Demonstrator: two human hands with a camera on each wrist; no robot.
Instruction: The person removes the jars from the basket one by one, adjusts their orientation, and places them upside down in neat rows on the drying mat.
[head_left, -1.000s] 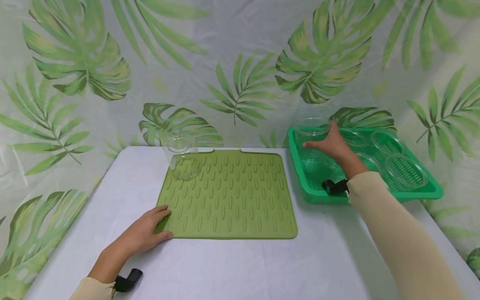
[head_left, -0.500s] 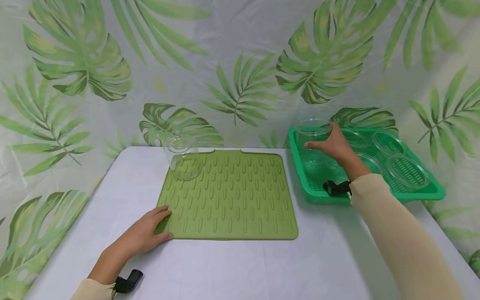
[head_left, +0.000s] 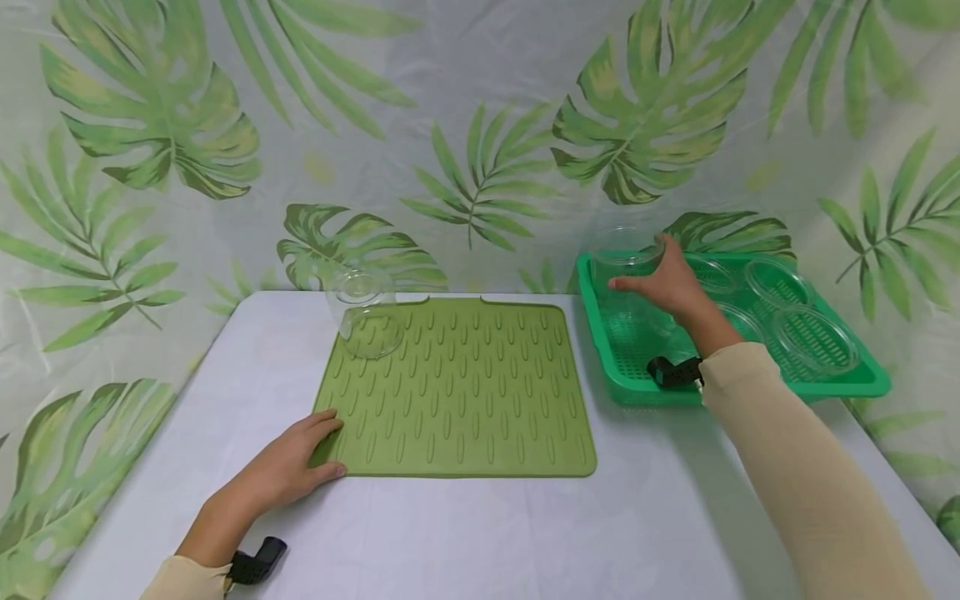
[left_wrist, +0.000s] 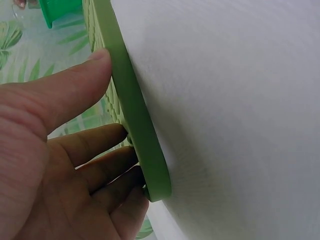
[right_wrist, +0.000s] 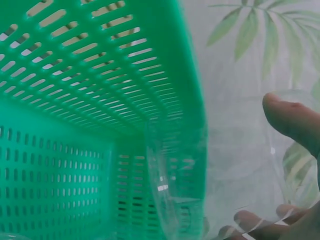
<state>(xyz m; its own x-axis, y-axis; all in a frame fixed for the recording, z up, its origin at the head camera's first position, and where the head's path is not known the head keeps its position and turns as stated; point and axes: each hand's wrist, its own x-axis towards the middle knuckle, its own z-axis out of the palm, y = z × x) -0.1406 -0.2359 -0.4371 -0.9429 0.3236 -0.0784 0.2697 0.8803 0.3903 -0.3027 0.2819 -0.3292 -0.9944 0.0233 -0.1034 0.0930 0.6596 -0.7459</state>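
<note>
My right hand [head_left: 675, 283] grips a tall clear plastic cup [head_left: 622, 267] over the back left corner of the green basket [head_left: 750, 393]. The cup looks upright, its wide rim level with the thumb. In the right wrist view the clear wall of this cup [right_wrist: 240, 165] lies between thumb and fingers, partly inside the basket. My left hand [head_left: 288, 462] rests on the front left corner of the olive green mat [head_left: 457, 392], thumb at its front edge and fingers relaxed on its side. A second clear cup [head_left: 367, 312] stands on the mat's back left corner.
Several clear round containers [head_left: 813, 342] sit in the right part of the basket. A white cloth [head_left: 480, 542] covers the table. Behind it hangs a leaf-patterned curtain [head_left: 480, 83]. Black wrist cameras [head_left: 257, 561] are worn on both arms.
The cup in my right hand appears very slightly higher than before. Both hands stay in nearly the same place.
</note>
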